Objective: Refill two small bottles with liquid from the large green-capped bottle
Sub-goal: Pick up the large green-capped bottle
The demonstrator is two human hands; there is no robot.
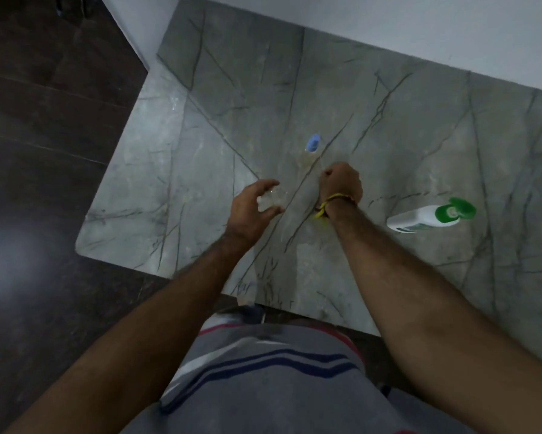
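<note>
Fingers of the left hand (251,205) curl around a clear small bottle (271,198).

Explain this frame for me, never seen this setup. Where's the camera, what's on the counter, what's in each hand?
There is no robot here: a person wears one wide-angle camera on the head, looking down at their own arms. The left hand curls around a small clear bottle on the grey marble counter. The right hand, with a yellow thread wristband, is closed in a fist; a thin tube seems to stick out of it, but the view is too blurred to say what it grips. Beyond the hands stands a second small bottle with a blue cap. To the right is the large white bottle, its green flip cap open.
</note>
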